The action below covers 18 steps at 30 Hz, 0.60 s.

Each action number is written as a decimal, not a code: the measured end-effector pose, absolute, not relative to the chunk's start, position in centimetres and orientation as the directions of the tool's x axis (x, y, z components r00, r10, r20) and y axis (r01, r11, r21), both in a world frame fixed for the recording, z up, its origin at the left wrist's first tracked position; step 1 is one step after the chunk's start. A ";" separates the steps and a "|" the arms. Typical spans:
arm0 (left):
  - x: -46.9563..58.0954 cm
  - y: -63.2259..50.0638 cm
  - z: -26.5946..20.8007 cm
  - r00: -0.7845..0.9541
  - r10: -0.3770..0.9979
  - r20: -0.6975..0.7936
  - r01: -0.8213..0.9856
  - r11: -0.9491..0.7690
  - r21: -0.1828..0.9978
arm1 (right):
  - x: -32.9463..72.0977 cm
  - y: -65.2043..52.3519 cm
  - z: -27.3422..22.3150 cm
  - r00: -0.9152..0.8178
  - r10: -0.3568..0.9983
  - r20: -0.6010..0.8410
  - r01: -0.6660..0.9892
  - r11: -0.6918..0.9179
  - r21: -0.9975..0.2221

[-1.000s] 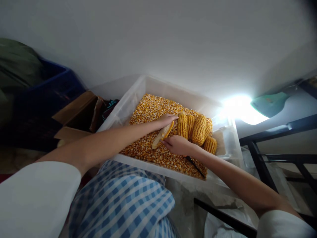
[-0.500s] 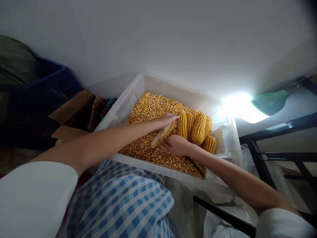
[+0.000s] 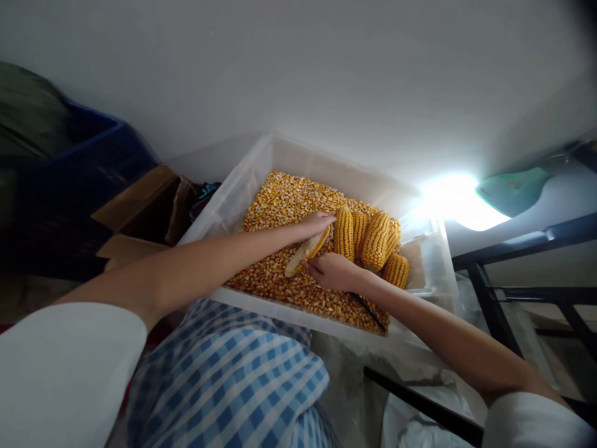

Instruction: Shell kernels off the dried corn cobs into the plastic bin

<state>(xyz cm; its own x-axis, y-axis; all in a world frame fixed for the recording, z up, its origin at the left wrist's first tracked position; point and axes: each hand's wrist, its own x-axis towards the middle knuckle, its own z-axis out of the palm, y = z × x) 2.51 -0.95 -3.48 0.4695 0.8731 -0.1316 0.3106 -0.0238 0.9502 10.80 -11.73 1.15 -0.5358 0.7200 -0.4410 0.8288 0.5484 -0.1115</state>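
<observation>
Between my hands is a corn cob (image 3: 302, 254), partly stripped, with bare pale core on one side and yellow kernels along the other edge. My left hand (image 3: 316, 225) is closed around its upper end. My right hand (image 3: 332, 272) grips its lower right side, thumb and fingers pressed to the kernels. Both hands are over loose corn kernels (image 3: 284, 199) that fill much of a translucent plastic bin (image 3: 261, 306). Several full ears of corn (image 3: 374, 241) lie on the kernels to the right of my hands. Under my right wrist a thin dark tool (image 3: 370, 313) rests on the kernels, partly hidden.
A bright lamp (image 3: 513, 190) shines at the right beside a black metal frame (image 3: 485, 305). Left of the bin stand an open cardboard box (image 3: 135, 198) and a dark blue crate (image 3: 93, 146). Blue checked cloth (image 3: 233, 379) lies in front of the bin, and a wall rises behind.
The view has shifted very slightly. Both hands keep their hold on the cob in nearly the same place, and the other things have not visibly moved.
</observation>
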 end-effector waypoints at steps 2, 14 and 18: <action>2.5 -0.9 -3.7 0.467 0.874 -0.131 0.308 -0.022 0.951 | 10.8 -11.7 1.2 -0.528 0.722 -0.447 0.833 0.543 -0.105; 2.5 -1.1 -3.2 0.422 0.882 -0.207 0.314 0.072 0.947 | 10.8 -11.8 1.1 -0.540 0.725 -0.428 0.825 0.557 -0.098; 2.6 -1.0 -3.2 0.424 0.884 -0.199 0.312 0.063 0.948 | 10.8 -11.8 1.0 -0.536 0.728 -0.427 0.829 0.550 -0.102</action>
<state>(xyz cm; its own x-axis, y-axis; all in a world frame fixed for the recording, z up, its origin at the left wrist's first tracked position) 2.58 -1.02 -3.24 0.4237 0.8838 -0.1987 0.3125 0.0633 0.9478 10.85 -11.77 1.02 -0.5362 0.7282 -0.4269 0.8286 0.5504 -0.1020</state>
